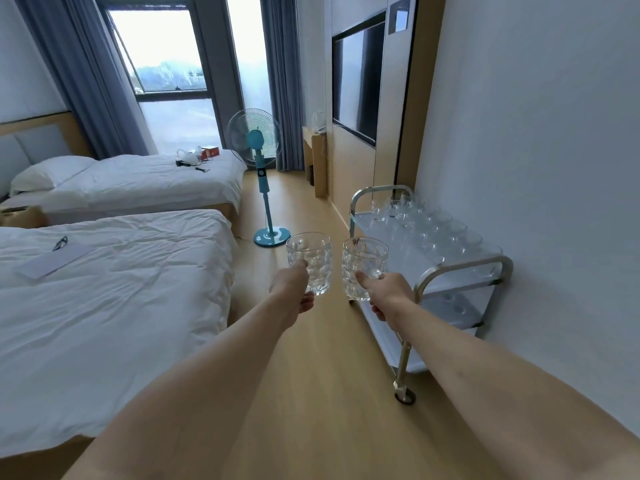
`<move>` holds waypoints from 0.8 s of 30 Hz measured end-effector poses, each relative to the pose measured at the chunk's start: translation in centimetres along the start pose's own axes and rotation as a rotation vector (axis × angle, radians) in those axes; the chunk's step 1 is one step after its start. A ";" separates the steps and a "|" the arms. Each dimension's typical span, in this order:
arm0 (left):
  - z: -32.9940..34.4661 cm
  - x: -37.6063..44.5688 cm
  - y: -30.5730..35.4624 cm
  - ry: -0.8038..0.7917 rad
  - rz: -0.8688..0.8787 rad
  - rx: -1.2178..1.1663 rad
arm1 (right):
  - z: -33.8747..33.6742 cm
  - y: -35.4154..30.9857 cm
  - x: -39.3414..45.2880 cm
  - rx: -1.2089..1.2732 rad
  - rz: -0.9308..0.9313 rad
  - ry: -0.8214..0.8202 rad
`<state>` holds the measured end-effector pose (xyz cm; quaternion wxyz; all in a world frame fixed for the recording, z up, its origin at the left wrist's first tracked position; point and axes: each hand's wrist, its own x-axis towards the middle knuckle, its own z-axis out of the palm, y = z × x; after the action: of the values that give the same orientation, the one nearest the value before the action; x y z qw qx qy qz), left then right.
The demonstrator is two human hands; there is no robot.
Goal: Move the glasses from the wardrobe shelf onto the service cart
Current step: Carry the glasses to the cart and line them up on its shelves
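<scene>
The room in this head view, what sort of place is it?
Probably a hotel room: two white-sheeted single beds, a wall-mounted black television, and a metal service cart carrying clear drinking glasses.

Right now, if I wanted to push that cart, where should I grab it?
Probably grab the near handle, the curved metal bar arching over the cart's closest end. Come from this end with both hands; the top shelf is crowded with glasses, so avoid that.

We see our two bare forearms, left hand (292,289) and right hand (386,292), with no sleeves, rings or watch.
</scene>
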<state>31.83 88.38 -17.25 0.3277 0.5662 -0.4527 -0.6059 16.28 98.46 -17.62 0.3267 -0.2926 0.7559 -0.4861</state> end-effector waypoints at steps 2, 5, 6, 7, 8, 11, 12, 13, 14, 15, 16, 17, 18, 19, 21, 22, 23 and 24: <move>0.1 3.5 1.1 -0.029 0.008 0.027 | 1.4 -0.7 2.7 0.005 0.011 0.028; 0.2 8.8 3.2 -0.079 0.001 0.059 | 3.6 -2.1 6.8 -0.007 0.033 0.081; 0.2 10.6 3.9 -0.096 0.002 0.064 | 4.4 -2.7 8.1 -0.003 0.039 0.102; 0.2 12.3 4.6 -0.113 0.003 0.071 | 5.2 -3.2 9.4 0.005 0.048 0.122; 0.2 13.9 5.3 -0.132 0.002 0.081 | 6.0 -3.7 10.7 0.016 0.061 0.142; 0.0 18.4 6.8 -0.167 -0.019 0.098 | 8.0 -4.7 14.1 0.030 0.112 0.174; 0.0 19.8 7.3 -0.175 -0.028 0.100 | 8.5 -5.1 15.2 0.033 0.124 0.178; 0.0 21.2 7.8 -0.182 -0.033 0.106 | 9.1 -5.4 16.3 0.036 0.136 0.182; 0.1 22.7 8.2 -0.190 -0.033 0.119 | 9.7 -5.6 17.4 0.039 0.145 0.190; 0.3 24.0 8.5 -0.200 -0.035 0.127 | 10.2 -5.8 18.4 0.041 0.152 0.201; 0.6 25.2 8.7 -0.210 -0.040 0.130 | 10.7 -5.8 19.3 0.040 0.162 0.210; 0.9 26.3 9.0 -0.221 -0.049 0.131 | 11.1 -5.9 20.3 0.037 0.174 0.217; 1.3 27.5 9.2 -0.231 -0.061 0.132 | 11.4 -5.9 21.3 0.034 0.187 0.221; 1.6 28.6 9.4 -0.237 -0.073 0.133 | 11.7 -6.0 22.2 0.030 0.199 0.226; 2.5 30.9 9.6 -0.246 -0.090 0.140 | 12.2 -5.9 24.3 0.029 0.216 0.242; 3.0 32.0 9.6 -0.252 -0.095 0.146 | 12.4 -5.8 25.4 0.030 0.225 0.246; 3.6 33.1 9.6 -0.259 -0.099 0.153 | 12.5 -5.7 26.6 0.030 0.234 0.250; 4.1 34.3 9.7 -0.265 -0.102 0.156 | 12.7 -5.6 27.9 0.032 0.243 0.253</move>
<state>21.70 54.30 -21.89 0.1893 0.5273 -0.5083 -0.6540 9.64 68.39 -22.29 0.2900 -0.1304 0.8130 -0.4878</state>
